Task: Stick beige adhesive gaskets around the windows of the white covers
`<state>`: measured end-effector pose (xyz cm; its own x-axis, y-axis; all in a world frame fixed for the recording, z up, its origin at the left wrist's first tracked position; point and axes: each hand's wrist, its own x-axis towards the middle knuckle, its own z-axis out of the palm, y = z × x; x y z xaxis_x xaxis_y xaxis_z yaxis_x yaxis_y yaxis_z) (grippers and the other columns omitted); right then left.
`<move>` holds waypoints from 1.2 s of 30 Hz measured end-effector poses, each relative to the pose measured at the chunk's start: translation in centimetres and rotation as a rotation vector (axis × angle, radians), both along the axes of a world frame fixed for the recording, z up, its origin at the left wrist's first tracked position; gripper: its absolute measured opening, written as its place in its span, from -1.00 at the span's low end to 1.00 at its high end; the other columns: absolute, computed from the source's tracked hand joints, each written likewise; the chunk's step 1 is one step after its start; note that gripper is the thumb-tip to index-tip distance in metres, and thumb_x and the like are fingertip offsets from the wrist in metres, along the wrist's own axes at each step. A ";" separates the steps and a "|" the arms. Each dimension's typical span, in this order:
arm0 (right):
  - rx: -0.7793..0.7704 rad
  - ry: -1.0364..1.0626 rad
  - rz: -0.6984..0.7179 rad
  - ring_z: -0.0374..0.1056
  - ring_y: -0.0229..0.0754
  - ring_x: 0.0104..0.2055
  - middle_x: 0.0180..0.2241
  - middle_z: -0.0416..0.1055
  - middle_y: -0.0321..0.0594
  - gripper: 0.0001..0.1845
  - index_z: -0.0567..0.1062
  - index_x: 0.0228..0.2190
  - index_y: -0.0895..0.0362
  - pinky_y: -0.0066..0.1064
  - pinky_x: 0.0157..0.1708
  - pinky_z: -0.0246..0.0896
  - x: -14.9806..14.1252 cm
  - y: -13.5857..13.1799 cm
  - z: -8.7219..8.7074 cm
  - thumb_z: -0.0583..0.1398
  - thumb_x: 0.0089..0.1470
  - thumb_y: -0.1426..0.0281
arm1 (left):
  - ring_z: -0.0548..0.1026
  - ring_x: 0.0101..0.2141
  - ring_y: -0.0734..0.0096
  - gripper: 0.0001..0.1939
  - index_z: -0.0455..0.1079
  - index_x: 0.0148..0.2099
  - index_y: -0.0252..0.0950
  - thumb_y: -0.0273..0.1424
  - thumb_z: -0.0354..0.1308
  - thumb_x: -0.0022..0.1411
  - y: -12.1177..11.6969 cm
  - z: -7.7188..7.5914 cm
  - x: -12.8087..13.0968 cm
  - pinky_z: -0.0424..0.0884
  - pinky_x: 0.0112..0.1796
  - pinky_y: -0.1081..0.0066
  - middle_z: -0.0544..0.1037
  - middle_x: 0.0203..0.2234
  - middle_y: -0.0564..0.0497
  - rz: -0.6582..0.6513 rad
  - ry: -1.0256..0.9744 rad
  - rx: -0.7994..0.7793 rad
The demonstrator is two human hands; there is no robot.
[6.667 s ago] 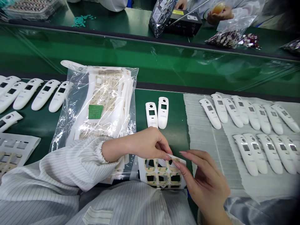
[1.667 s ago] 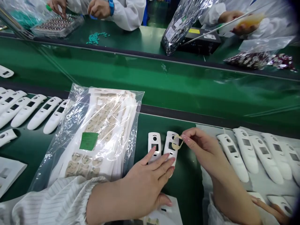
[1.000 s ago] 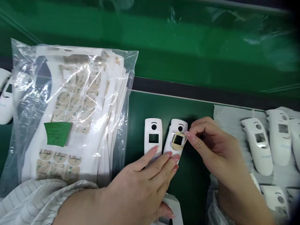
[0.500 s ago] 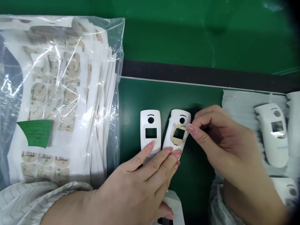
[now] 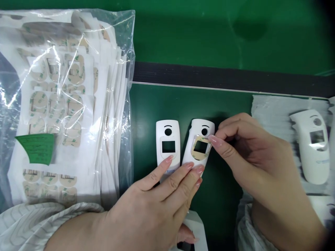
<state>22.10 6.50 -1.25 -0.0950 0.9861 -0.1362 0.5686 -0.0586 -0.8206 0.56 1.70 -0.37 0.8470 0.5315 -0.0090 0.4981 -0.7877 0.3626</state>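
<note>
Two white plastic device casings lie side by side on the green bench (image 5: 146,104), each with a round hole above a square window. My left hand (image 5: 154,198) lies across the lower ends of both, its fingertips on the left casing (image 5: 168,130) and the right casing (image 5: 201,126). A beige adhesive gasket (image 5: 195,150) sits around the right casing's window. My right hand (image 5: 248,153) presses at the gasket's upper right edge, its index fingertip touching it.
A clear plastic bag (image 5: 70,104) of stacked adhesive sheets with a green label (image 5: 35,148) lies to the left. A white casing (image 5: 312,157) rests on a pale sheet (image 5: 272,108) at the right. A black strip (image 5: 222,78) runs behind the bench. A white sheet (image 5: 196,226) lies under my left hand.
The gasket, earlier held in my right fingers, now lies around the right casing's window. My left hand has moved onto the casings, and the view has moved closer and lower.
</note>
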 end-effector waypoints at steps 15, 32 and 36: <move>0.030 -0.032 0.022 0.25 -0.21 -0.35 -0.34 0.28 -0.28 -0.90 0.41 -0.41 0.01 -0.32 -0.46 0.09 0.0 0.1 -0.2 0.20 0.17 0.38 | 0.13 0.29 0.28 -0.44 0.20 0.30 -0.41 -0.19 -0.32 0.50 0.1 0.0 0.1 -0.20 0.31 0.17 0.21 0.31 -0.05 -0.001 0.027 0.015; 0.122 -0.044 0.064 0.33 -0.26 -0.35 -0.38 0.36 -0.29 -0.89 0.44 -0.42 0.05 -0.37 -0.42 0.21 0.2 0.2 -0.3 0.30 0.07 0.40 | 0.14 0.27 0.27 -0.42 0.21 0.29 -0.43 -0.18 -0.36 0.50 0.4 0.0 0.0 -0.36 0.30 0.13 0.22 0.30 -0.08 -0.043 0.054 0.050; 0.118 -0.072 0.060 0.35 -0.24 -0.32 -0.34 0.38 -0.30 -0.83 0.45 -0.37 0.03 -0.36 -0.39 0.24 0.6 0.0 -0.5 0.35 0.02 0.33 | 0.13 0.27 0.24 -0.42 0.24 0.28 -0.43 -0.16 -0.32 0.49 0.4 -0.2 0.0 -0.35 0.30 0.11 0.23 0.30 -0.09 -0.047 0.042 0.067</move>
<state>22.74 6.51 -1.77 -0.1483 0.9885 -0.0284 0.6258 0.0716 -0.7767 0.57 2.10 -0.54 0.8708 0.4915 -0.0111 0.4735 -0.8324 0.2880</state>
